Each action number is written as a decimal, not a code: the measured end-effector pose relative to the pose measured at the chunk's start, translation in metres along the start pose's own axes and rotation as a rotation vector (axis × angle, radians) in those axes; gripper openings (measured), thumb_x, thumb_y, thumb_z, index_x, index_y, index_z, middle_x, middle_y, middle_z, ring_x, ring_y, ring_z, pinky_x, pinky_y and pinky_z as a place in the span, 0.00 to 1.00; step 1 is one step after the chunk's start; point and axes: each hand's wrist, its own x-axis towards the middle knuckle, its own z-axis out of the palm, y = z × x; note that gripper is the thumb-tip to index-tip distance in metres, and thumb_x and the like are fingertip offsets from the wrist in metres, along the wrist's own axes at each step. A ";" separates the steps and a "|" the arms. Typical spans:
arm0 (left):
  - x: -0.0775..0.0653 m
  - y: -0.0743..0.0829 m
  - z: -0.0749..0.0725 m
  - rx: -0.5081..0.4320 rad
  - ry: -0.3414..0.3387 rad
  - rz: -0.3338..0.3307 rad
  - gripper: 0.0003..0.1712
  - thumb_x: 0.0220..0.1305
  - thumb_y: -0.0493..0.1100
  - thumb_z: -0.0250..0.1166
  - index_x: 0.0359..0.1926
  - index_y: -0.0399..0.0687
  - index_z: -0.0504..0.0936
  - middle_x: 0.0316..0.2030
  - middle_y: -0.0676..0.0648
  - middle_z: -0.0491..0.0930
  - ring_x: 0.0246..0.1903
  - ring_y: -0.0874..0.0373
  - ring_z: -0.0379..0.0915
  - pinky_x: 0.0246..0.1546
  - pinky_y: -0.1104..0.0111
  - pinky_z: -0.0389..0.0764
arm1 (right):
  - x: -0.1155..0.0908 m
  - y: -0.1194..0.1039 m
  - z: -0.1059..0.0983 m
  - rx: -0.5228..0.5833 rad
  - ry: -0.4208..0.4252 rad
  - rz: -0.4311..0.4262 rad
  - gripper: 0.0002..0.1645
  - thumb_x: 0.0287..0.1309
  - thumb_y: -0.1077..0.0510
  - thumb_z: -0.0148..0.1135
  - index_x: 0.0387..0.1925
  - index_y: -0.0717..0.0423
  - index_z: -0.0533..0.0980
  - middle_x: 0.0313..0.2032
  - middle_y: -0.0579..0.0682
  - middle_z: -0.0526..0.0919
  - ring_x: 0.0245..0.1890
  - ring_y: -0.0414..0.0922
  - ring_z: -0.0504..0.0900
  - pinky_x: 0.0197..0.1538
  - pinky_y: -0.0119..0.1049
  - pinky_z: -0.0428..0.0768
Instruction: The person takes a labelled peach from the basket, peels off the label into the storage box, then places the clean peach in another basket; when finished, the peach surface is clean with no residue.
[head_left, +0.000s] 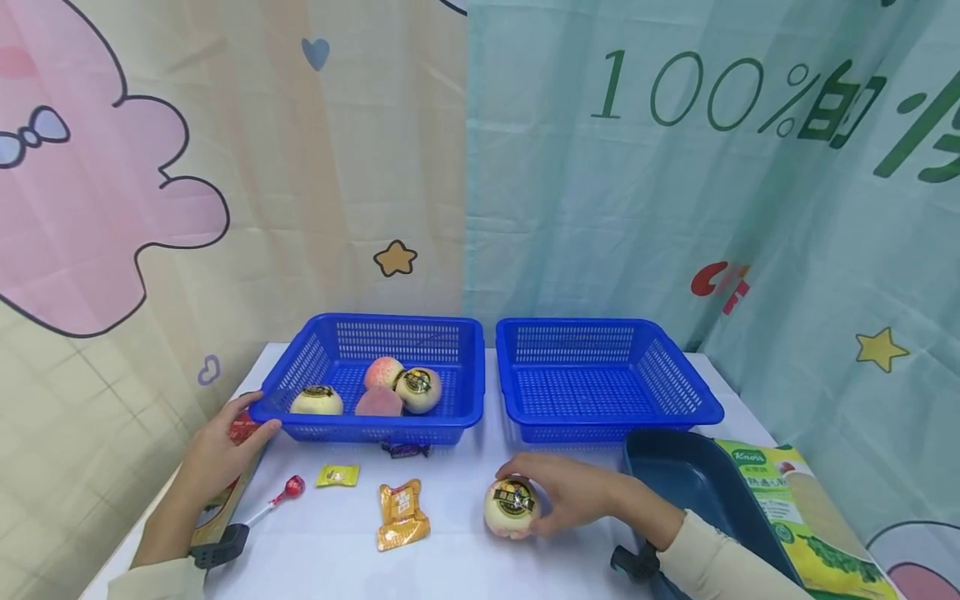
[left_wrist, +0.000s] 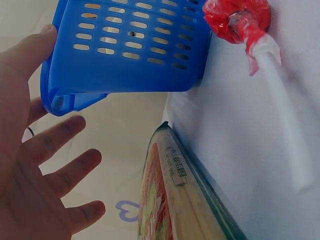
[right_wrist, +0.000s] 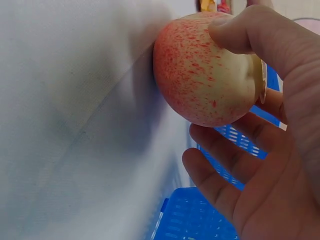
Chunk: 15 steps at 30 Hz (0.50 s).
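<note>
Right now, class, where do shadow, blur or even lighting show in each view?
Head view: soft, fairly even light across the white table; left wrist: the lollipop stick looks soft-edged and blurred; right wrist: a bluish shadow falls on the table beside the peach.

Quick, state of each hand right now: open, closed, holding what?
Left hand: holding the left blue basket at its near-left corner.
Right hand: holding a labelled peach.

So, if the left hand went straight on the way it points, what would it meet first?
Most likely the left basket: its near left corner is right at the left hand, perhaps already touching; depth is hard to judge.
</note>
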 end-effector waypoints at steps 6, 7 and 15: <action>0.002 0.001 0.001 -0.012 0.088 0.104 0.45 0.62 0.49 0.73 0.72 0.35 0.62 0.67 0.22 0.57 0.65 0.21 0.50 0.56 0.22 0.54 | -0.001 0.003 0.004 0.045 -0.002 0.016 0.40 0.56 0.44 0.76 0.67 0.39 0.68 0.60 0.34 0.75 0.60 0.35 0.73 0.64 0.39 0.74; 0.002 0.003 0.001 -0.018 0.116 0.147 0.45 0.58 0.47 0.76 0.71 0.36 0.64 0.68 0.23 0.56 0.67 0.21 0.47 0.59 0.22 0.49 | -0.001 0.003 0.004 0.046 -0.003 0.007 0.40 0.56 0.44 0.75 0.67 0.40 0.68 0.60 0.35 0.75 0.60 0.35 0.73 0.64 0.39 0.74; 0.002 0.053 0.021 -0.046 0.190 0.502 0.40 0.53 0.57 0.78 0.63 0.45 0.75 0.73 0.33 0.56 0.73 0.29 0.37 0.66 0.28 0.40 | -0.004 -0.002 0.000 0.037 -0.025 0.007 0.43 0.57 0.45 0.75 0.70 0.48 0.68 0.67 0.39 0.72 0.67 0.41 0.70 0.67 0.44 0.70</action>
